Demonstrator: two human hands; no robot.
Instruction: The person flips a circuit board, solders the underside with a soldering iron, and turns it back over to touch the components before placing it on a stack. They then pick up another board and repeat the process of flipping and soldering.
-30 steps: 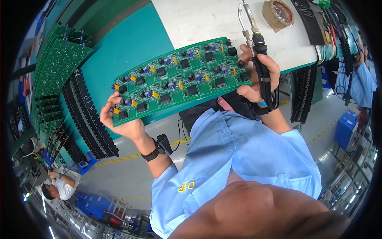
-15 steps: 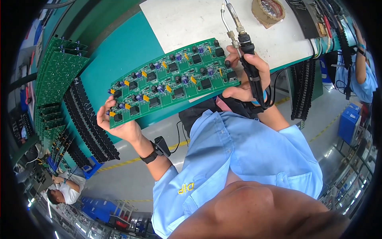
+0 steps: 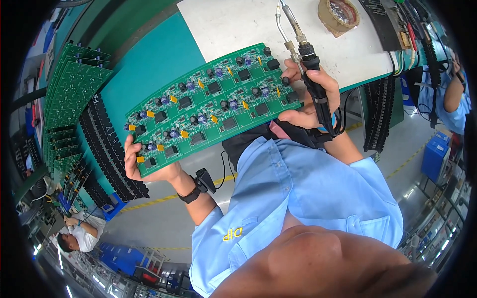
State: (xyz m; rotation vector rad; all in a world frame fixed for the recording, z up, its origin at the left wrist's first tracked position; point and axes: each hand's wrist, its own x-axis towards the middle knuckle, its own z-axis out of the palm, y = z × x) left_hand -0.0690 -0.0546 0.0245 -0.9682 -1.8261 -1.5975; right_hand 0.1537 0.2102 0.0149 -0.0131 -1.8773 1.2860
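A long green circuit board (image 3: 218,102) is held up above the bench, its component side in view. Rows of black, purple and yellow parts stand on it. My left hand (image 3: 168,172) grips its left end, fingers curled round the edge and the palm partly beneath. At the right end, my right hand (image 3: 304,118) clasps the board's edge between thumb and fingers. That same hand also carries a black soldering iron (image 3: 315,92) with a thin metal tube alongside, its upper end pointing away from me over the white sheet.
A round tin (image 3: 339,16) sits on the white sheet (image 3: 238,25). Several green boards (image 3: 74,89) stand upright at left, beside black slotted racks (image 3: 112,149). Another black rack (image 3: 378,111) is at right. Co-workers (image 3: 82,233) appear at lower left and far right.
The board has tilted: its left end came down toward me and its face turned more to view. Both hands kept their hold, the left shifting slightly nearer.
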